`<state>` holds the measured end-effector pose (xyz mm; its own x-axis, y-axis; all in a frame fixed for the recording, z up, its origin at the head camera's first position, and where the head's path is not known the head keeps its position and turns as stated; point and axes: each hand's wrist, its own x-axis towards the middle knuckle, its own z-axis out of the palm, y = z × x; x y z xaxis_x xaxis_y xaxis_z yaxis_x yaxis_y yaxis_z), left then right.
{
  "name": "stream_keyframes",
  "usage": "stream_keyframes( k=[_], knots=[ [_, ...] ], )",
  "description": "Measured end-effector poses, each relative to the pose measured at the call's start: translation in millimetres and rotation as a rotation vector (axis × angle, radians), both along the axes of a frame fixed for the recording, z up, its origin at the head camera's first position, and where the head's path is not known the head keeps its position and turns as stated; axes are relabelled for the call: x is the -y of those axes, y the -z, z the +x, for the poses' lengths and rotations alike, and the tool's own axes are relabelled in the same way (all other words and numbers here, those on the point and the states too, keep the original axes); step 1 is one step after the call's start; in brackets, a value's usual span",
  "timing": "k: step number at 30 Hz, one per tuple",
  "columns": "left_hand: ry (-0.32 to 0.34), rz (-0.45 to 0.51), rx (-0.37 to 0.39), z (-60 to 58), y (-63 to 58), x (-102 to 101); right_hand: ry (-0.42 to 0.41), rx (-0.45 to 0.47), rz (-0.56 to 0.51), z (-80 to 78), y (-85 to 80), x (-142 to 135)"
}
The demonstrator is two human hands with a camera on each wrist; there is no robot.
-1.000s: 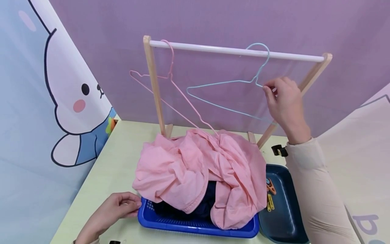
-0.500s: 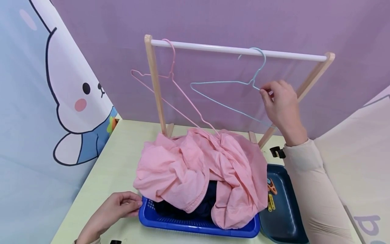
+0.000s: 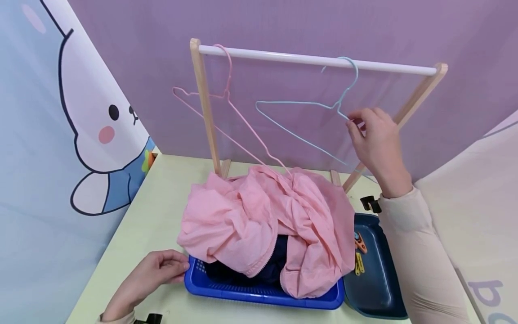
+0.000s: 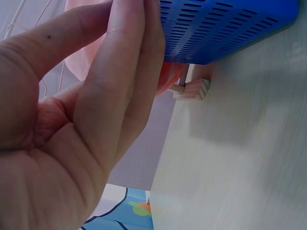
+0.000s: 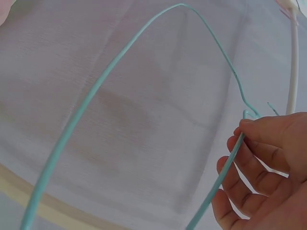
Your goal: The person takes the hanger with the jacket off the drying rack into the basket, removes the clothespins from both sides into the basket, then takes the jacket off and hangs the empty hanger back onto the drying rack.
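My right hand (image 3: 376, 141) pinches the shoulder wire of a light-blue hanger (image 3: 297, 102) between thumb and fingertips. Its hook sits over the white bar (image 3: 279, 57) of a small wooden-legged rack. In the right wrist view, the hanger's wire (image 5: 96, 88) spreads away from my fingers. My left hand (image 3: 155, 272) holds the left rim of a blue perforated basket (image 3: 259, 296), thumb above and fingers alongside; the fingertips are cut off in the left wrist view. Pink clothing (image 3: 238, 220) with a zip edge heaps over the basket, dark-blue cloth (image 3: 275, 261) beneath it.
A pink hanger (image 3: 243, 118) hangs at the bar's left end, its lower corner reaching into the pink clothing. Right of the basket, a dark teal tray (image 3: 378, 270) contains orange and yellow clips (image 3: 359, 263). A purple backdrop (image 3: 283, 20) stands behind the rack.
The light-blue hanger has swung and shifted slightly, with my right hand keeping its pinch. My left hand stays at the basket rim. The head view tilts a little.
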<state>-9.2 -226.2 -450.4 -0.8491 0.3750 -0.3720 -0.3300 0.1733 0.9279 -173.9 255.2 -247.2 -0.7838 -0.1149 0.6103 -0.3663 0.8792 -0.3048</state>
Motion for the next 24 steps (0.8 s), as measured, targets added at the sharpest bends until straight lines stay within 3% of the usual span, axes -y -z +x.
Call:
stream_keyframes(
  k=[6, 13, 17, 24],
  knots=[
    [0.001, 0.0, -0.003, 0.7, -1.0, -0.9, 0.002, -0.026, 0.031, 12.5, 1.3, -0.5],
    [0.01, -0.014, -0.003, 1.4, -3.7, -1.8, -0.048, -0.243, 0.111, 38.9, 1.7, 12.9],
    [0.007, -0.011, 0.001, 1.2, -6.0, -3.1, -0.164, -0.314, 0.125, 53.4, -0.6, 31.7],
    [0.004, -0.001, 0.017, 0.6, -8.7, -3.6, -0.406, -0.283, 0.185, 68.3, 7.9, 76.1]
  ],
)
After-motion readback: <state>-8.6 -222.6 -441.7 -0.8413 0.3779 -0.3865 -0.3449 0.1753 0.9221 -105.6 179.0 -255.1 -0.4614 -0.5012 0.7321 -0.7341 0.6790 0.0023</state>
